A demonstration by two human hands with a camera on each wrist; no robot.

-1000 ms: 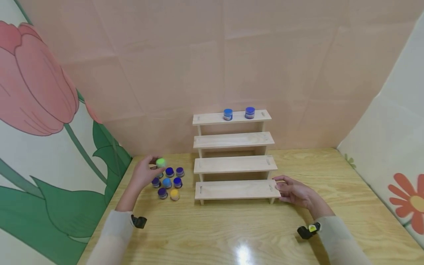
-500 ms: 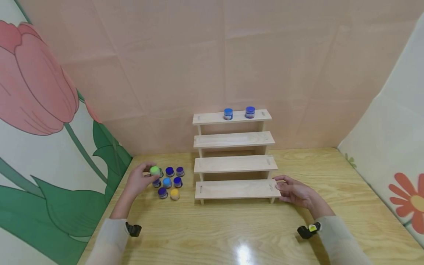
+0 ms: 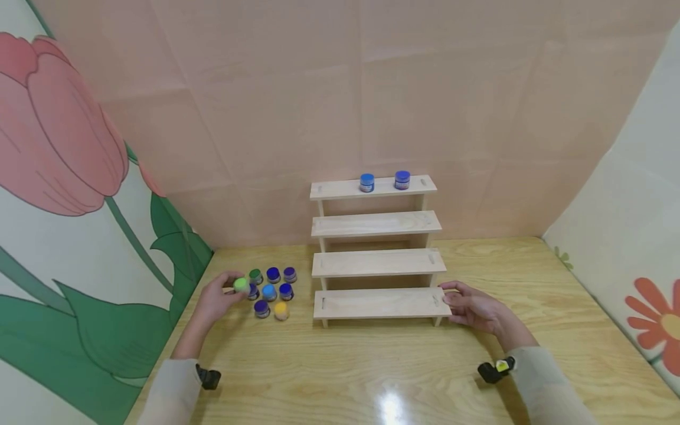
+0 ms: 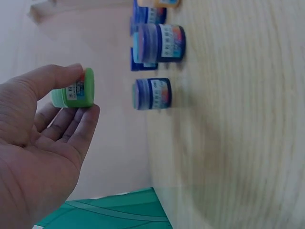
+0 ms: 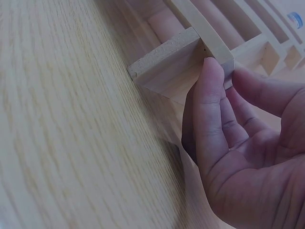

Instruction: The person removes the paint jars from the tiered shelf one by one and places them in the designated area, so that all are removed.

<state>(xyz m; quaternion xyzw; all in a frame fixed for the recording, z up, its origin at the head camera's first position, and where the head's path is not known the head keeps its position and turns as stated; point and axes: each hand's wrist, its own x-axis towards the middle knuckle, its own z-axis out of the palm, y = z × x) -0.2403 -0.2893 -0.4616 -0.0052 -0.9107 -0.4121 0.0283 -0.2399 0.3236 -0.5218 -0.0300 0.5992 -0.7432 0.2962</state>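
Both arms wear long, loose sleeves of a pale, off-white cloth, the left sleeve and the right sleeve ending at the wrists; a small black device sits strapped at the left wrist; a matching black device sits at the right wrist, with a yellow mark on its top; the left hand and right hand are bare, without rings or gloves.
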